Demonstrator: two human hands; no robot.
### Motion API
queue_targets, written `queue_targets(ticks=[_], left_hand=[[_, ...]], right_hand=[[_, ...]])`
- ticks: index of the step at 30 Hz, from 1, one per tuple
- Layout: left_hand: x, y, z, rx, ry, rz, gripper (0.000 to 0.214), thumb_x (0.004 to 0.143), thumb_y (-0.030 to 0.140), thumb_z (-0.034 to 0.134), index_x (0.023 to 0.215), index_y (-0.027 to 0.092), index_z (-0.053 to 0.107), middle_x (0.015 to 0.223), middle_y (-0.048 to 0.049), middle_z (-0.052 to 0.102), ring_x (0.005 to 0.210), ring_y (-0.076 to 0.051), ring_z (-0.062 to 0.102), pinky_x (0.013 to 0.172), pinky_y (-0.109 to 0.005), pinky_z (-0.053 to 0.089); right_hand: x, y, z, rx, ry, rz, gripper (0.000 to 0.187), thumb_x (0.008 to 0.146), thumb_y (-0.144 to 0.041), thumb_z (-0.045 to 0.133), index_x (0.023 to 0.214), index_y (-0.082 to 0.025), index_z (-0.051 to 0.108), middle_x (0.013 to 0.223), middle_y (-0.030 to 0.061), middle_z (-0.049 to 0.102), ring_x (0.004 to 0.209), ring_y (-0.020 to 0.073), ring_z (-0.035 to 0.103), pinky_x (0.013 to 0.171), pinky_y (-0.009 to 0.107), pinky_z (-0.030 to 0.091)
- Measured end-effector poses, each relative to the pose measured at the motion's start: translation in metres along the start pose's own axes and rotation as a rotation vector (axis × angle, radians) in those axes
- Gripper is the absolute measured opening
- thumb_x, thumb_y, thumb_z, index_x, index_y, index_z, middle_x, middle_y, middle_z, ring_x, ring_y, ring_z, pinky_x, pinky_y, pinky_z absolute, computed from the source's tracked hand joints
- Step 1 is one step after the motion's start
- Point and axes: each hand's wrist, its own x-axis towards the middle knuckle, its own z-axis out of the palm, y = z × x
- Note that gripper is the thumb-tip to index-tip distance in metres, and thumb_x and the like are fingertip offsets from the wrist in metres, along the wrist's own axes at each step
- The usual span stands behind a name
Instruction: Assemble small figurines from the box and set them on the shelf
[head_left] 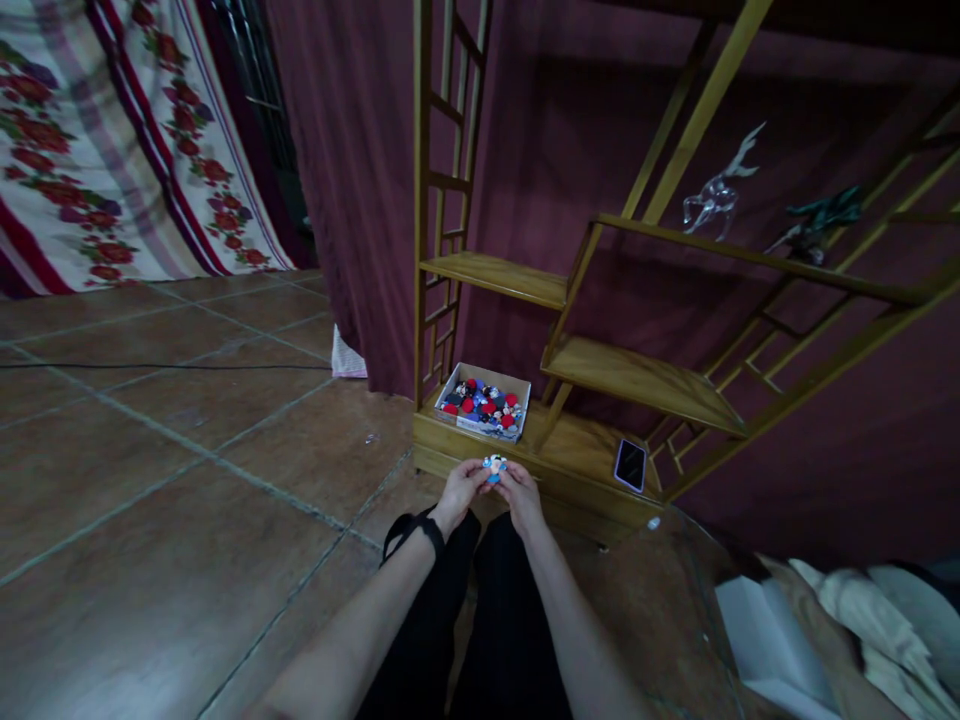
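Between my two hands is a small blue and white figurine [495,466], held up in front of the low shelf. My left hand [462,487] pinches its left side, and my right hand [522,490] grips its right side. Fine details of the figurine are too small to make out. Just beyond the hands, on the bottom shelf, stands an open cardboard box [445,392]. Inside it lie many small pieces in red, blue, black and white, some with figurine-like heads.
A wooden display shelf [622,385] rises ahead, with a phone [630,466] lying on its bottom board. Higher up stand a clear deer ornament [716,195] and a dark green ornament [821,225]. A white box [772,640] and cloth lie at lower right.
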Motion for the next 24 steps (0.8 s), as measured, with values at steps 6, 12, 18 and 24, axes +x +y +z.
queue_targets(ticks=[6,12,18,24], left_hand=[[-0.007,0.005,-0.007,0.176,-0.071,0.105,0.032,0.061,0.037,0.072,0.078,0.012,0.061,0.065,-0.0014,0.062,0.054,-0.011,0.054,0.052,-0.022,0.042],[-0.008,0.000,-0.015,0.386,-0.045,0.233,0.031,0.067,0.043,0.064,0.076,0.015,0.056,0.060,0.0028,0.055,0.051,-0.010,0.048,0.050,-0.022,0.038],[-0.008,0.013,-0.016,0.861,-0.104,0.381,0.021,0.077,0.039,0.055,0.076,0.018,0.054,0.064,0.0020,0.054,0.060,-0.013,0.052,0.056,-0.023,0.037],[-0.011,0.021,-0.011,1.210,-0.148,0.491,0.020,0.087,0.038,0.042,0.092,0.022,0.053,0.083,-0.0030,0.060,0.078,-0.017,0.059,0.066,-0.025,0.040]], right_hand=[[-0.008,0.004,0.006,-0.093,-0.026,-0.068,0.033,0.060,-0.036,0.073,0.087,-0.020,0.065,0.094,0.0040,0.070,0.085,0.0194,0.064,0.076,0.034,0.052],[-0.006,0.018,0.006,-0.109,-0.045,-0.085,0.032,0.062,-0.035,0.072,0.090,-0.021,0.064,0.092,0.0030,0.070,0.084,0.0180,0.064,0.079,0.033,0.050],[-0.002,0.019,0.001,-0.063,0.001,-0.068,0.033,0.059,-0.033,0.074,0.089,-0.020,0.064,0.093,0.0033,0.070,0.086,0.0183,0.064,0.081,0.034,0.049],[0.002,0.013,-0.006,-0.031,-0.028,-0.027,0.034,0.058,-0.029,0.075,0.090,-0.022,0.065,0.095,0.0023,0.069,0.088,0.0175,0.063,0.083,0.034,0.048]])
